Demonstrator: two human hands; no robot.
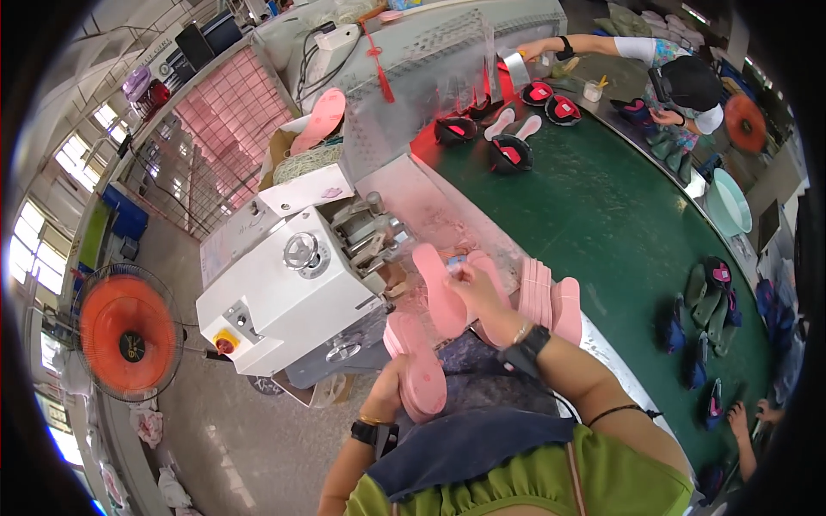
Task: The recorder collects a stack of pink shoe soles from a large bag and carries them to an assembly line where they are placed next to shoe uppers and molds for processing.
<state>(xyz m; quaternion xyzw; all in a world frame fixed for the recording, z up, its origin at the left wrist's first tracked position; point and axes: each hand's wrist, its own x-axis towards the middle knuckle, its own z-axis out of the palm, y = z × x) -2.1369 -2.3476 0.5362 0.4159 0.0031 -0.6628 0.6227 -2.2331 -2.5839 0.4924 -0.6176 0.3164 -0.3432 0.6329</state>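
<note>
My left hand (387, 393) is closed around a stack of pink insoles (423, 378), held upright low in front of me. A single pink insole (437, 292) stands tilted just above that stack, in front of the white machine. My right hand (482, 297) pinches its right edge, and a small pale blue patch shows by the fingertips. Partly behind this hand is another pink insole (492, 273). Farther right, beside my right wrist, a row of pink insoles (535, 288) stands on edge, packed together.
A white machine (297, 262) with a handwheel and metal rollers stands left of my hands. Pink dust coats its table. A green conveyor belt (594, 224) runs along the right, carrying dark shoe uppers (512, 155). An orange fan (131, 334) stands at left. Across the belt, a person (688, 86) works.
</note>
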